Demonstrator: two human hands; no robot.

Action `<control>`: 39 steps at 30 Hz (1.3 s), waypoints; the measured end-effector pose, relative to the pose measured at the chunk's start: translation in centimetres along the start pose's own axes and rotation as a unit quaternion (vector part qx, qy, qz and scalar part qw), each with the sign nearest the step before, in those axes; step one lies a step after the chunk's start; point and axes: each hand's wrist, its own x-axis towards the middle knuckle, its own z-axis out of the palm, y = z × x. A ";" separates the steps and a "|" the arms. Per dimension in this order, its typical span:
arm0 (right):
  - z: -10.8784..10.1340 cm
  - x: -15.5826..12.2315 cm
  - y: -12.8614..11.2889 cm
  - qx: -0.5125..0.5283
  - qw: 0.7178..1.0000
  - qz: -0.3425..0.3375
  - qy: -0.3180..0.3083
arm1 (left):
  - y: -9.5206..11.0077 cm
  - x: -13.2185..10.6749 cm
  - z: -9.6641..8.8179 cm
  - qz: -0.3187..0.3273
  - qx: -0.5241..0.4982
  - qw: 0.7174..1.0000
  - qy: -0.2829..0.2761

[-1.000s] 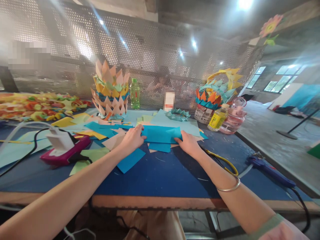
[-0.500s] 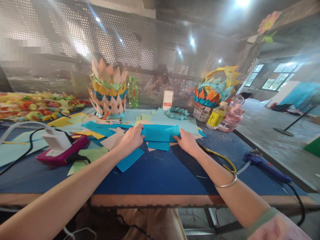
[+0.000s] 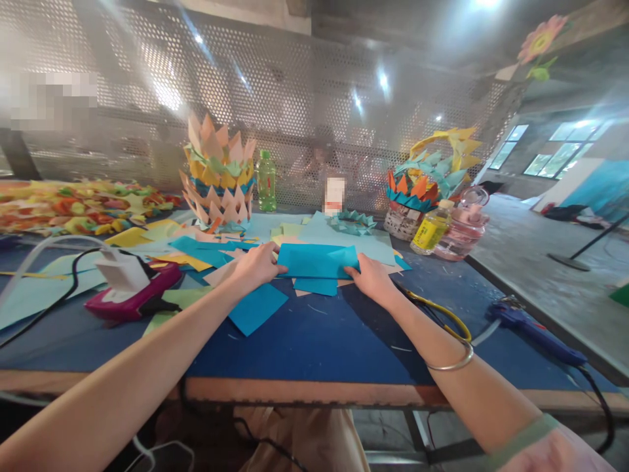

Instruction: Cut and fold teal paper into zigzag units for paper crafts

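Note:
A folded teal sheet of paper [image 3: 317, 260] is held lengthwise over the blue table [image 3: 314, 341]. My left hand [image 3: 255, 265] pinches its left end with the fingers closed. At its right end my right hand [image 3: 371, 278] grips the lower corner, a silver bangle [image 3: 449, 364] on that wrist. Under the sheet lie more teal and peach paper pieces [image 3: 314, 286]. A loose teal square [image 3: 258, 308] rests just below my left wrist.
A pink glue gun [image 3: 130, 292] with a white block lies at left, a blue glue gun [image 3: 535, 331] with cord at right. Paper crown stack [image 3: 219, 174], green bottle [image 3: 266, 182], paper basket [image 3: 422, 187], yellow bottle [image 3: 428, 229] and pink jar [image 3: 462, 226] stand behind. Yellow-handled pliers [image 3: 439, 311] lie by my right arm.
Both hands have drawn slightly closer together, and the teal sheet looks shorter and more neatly folded. The camera shifted a little.

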 end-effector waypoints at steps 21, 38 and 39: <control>0.2 0.1 0.2 -0.002 1.000 -0.001 0.001 | 0.7 -1.3 0.2 0.095 0.107 0.988 0.062; 0.4 0.3 0.4 0.014 1.000 0.009 0.006 | 1.8 -4.0 2.0 0.319 0.165 0.926 -0.115; 0.4 0.3 0.4 0.018 1.000 0.010 0.007 | 1.9 -4.0 2.0 0.320 0.165 0.926 -0.114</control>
